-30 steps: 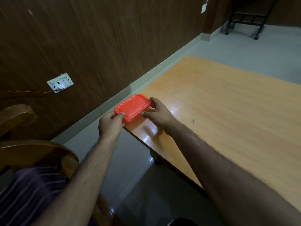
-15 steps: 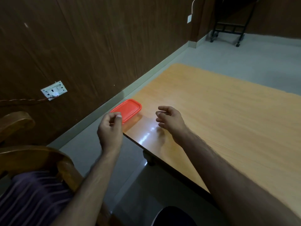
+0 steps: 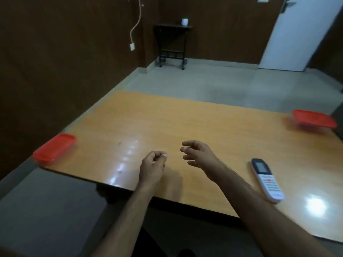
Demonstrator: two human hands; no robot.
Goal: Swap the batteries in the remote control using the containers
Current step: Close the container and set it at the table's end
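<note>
A white remote control (image 3: 267, 179) with a dark screen lies face up on the wooden table (image 3: 185, 127), right of my hands. One red-lidded container (image 3: 54, 147) sits at the table's near left corner. A second red-lidded container (image 3: 314, 121) sits at the far right edge. My left hand (image 3: 152, 164) hovers over the table's front middle with fingers curled in and nothing visible in them. My right hand (image 3: 199, 154) is beside it, fingers apart and empty, a short way left of the remote.
Dark wood-panelled walls run along the left and back. A black wheeled stand (image 3: 172, 45) with a white cup stands at the far wall. A white door (image 3: 297, 34) is at the back right. Grey floor surrounds the table.
Both hands let go of the left red container and drew back to the table's middle. My view swung right, bringing the remote and the second container into sight.
</note>
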